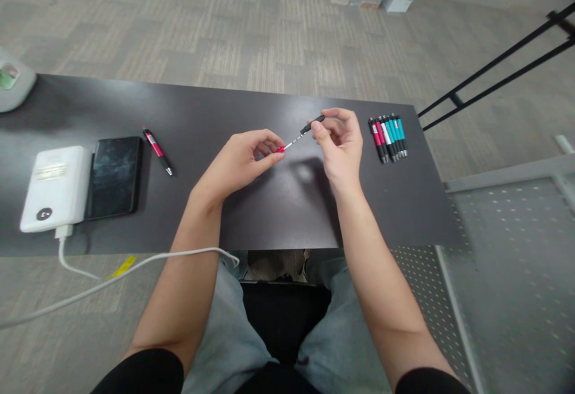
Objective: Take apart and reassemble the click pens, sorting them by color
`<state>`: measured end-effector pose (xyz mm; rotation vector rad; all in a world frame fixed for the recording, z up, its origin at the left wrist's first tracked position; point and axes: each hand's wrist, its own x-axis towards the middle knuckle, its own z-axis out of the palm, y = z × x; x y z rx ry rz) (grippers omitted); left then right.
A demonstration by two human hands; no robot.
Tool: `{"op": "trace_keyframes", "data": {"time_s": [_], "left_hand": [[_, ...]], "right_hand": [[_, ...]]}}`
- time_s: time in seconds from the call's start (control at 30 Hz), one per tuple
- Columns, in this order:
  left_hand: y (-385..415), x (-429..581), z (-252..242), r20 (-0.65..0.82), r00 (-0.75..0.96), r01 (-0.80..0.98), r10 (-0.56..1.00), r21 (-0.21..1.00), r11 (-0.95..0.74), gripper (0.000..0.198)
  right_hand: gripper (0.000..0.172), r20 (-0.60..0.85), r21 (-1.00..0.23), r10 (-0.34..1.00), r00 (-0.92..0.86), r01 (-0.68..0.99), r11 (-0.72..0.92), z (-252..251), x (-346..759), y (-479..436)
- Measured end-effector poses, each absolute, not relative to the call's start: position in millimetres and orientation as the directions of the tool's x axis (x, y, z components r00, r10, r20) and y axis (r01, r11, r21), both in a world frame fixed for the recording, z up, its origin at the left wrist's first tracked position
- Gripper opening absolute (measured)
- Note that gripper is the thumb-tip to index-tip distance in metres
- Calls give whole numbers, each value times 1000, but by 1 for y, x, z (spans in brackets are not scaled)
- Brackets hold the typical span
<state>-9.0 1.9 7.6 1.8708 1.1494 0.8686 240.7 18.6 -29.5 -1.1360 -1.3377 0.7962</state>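
Note:
Above the middle of the black table [269,220], my left hand [240,163] pinches the red end of a pen [296,140]. My right hand [341,142] is closed on the black end of that pen. Between the two hands the thin white refill shows, so the pen looks pulled apart. Both hands hover a little over the tabletop.
A row of several red, white and teal pens [389,138] lies at the right. A single red pen [157,151] lies at the left, beside a black phone [114,175] and a white power bank [56,187] with a white cable [135,265].

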Motion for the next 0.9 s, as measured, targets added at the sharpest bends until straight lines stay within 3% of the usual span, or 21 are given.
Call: {"op": "trace_keyframes", "data": {"time_s": [0.33, 0.6, 0.9], "left_hand": [[3, -14, 6, 163, 353, 402, 921, 863, -307, 24], [3, -14, 6, 155, 346, 402, 925, 867, -296, 22], [4, -15, 4, 158, 346, 387, 925, 874, -295, 26]], "right_hand": [[75, 294, -955, 943, 159, 79, 285, -39, 253, 25], [76, 316, -946, 944, 97, 111, 305, -39, 251, 24], [72, 360, -929, 921, 149, 150, 338, -29, 262, 25]]}}
